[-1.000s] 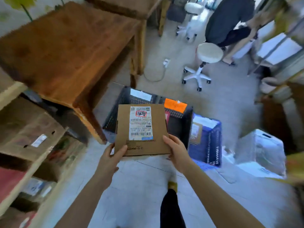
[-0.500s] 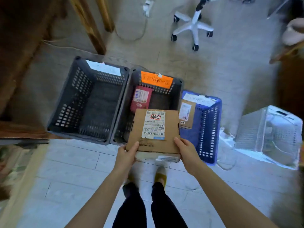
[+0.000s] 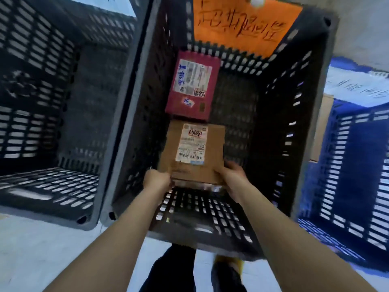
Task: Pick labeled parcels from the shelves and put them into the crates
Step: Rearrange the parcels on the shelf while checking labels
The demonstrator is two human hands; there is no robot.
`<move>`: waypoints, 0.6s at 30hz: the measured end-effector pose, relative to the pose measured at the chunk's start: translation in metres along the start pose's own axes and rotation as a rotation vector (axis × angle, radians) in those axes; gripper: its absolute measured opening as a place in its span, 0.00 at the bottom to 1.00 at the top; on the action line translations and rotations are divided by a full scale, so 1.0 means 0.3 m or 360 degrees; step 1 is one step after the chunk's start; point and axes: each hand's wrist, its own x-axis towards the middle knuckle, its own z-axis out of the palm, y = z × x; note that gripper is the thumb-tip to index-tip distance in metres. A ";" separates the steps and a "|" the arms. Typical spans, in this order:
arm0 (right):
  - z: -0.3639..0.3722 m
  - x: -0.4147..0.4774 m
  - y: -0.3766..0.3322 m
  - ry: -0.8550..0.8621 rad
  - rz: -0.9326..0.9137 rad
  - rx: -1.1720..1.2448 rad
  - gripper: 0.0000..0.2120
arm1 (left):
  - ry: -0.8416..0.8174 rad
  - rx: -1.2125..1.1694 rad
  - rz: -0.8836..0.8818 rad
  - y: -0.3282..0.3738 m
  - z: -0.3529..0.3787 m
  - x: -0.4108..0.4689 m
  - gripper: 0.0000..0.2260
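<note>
Holding near left corner of brown parcel (image 3: 192,148), left grip (image 3: 156,180) is curled tight round it. Parcel now low inside middle crate (image 3: 134,102), label up, just before pink parcel (image 3: 192,85); half second ago it hovered above crate rim. Right grip (image 3: 232,175) clasps near right corner. Blue crate (image 3: 357,157) stands just beside, at right.

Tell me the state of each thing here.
Brown parcel: held inside the middle grey crate, label up.
Left hand: grips the parcel's near left corner.
Right hand: grips its near right corner.
Red parcel: resting in that crate, label showing.
Blue crate: holds a cardboard box.
</note>
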 end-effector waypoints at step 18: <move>0.035 -0.528 -0.256 -0.0144 -0.0236 -0.0554 0.17 | -0.0141 -0.0388 0.0152 0.054 -0.226 -0.567 0.14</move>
